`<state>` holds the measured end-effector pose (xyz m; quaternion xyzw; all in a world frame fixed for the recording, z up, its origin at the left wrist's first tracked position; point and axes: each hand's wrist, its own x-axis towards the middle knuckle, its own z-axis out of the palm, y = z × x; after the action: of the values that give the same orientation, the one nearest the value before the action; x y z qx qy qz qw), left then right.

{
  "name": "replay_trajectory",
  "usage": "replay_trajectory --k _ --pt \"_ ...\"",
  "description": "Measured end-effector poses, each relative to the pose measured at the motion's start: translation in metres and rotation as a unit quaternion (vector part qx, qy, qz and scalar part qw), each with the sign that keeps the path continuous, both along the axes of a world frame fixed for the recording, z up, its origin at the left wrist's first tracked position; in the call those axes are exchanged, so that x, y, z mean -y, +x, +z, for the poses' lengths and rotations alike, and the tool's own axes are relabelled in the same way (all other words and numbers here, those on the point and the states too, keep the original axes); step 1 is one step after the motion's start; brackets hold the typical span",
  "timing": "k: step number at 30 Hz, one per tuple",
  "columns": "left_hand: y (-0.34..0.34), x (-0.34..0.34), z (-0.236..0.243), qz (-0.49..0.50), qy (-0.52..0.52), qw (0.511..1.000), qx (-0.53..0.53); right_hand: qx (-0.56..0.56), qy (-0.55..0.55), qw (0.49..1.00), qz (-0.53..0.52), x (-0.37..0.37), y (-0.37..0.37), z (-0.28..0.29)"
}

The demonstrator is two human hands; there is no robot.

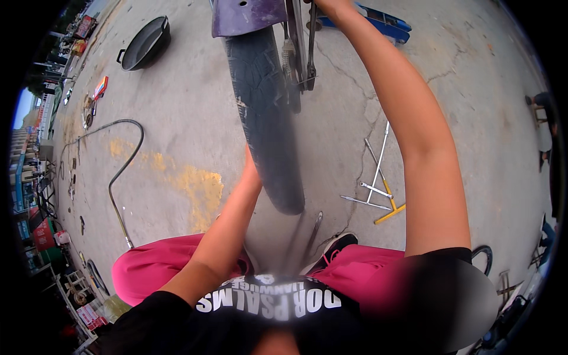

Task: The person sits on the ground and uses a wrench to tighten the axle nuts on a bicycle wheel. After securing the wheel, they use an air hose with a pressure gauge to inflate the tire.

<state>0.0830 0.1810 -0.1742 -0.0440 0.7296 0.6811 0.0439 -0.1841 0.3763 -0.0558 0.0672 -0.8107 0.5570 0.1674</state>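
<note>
A black-treaded tyre [260,89] of a two-wheeled vehicle stands upright in front of me, under a purple fender [248,15]. My left forearm reaches up to the tyre's left side, and the hand itself is hidden behind the rubber. At the top edge, my right hand [335,7] is beside the metal rods and bracket [305,53] to the right of the wheel. Its fingers are largely cut off by the picture's edge, so what they touch does not show. Between my feet lies a curved metal bar [316,228].
To the right lie T-handle wrenches, one with a yellow handle [390,213], others silver [378,160]. A blue tool [384,22] rests beyond my right arm. On the left are a black basin [146,44], an air hose [133,151] and a small red box [101,87].
</note>
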Motion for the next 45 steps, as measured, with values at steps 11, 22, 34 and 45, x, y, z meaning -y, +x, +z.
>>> replay_trajectory --k 11,22,34,45 --pt "-0.004 0.001 -0.015 0.069 -0.01 0.995 0.075 0.393 0.011 0.919 0.031 0.005 -0.022 -0.212" --pt "0.001 0.008 -0.014 0.063 -0.071 0.995 0.03 0.293 0.248 0.894 0.232 -0.032 0.121 -0.311" --pt "-0.008 -0.001 -0.03 0.073 -0.017 0.995 0.067 0.407 -0.008 0.861 0.304 -0.061 0.255 -0.229" --pt "-0.003 0.009 -0.034 0.092 0.003 0.995 0.031 0.477 -0.003 0.841 0.256 -0.04 0.318 -0.115"
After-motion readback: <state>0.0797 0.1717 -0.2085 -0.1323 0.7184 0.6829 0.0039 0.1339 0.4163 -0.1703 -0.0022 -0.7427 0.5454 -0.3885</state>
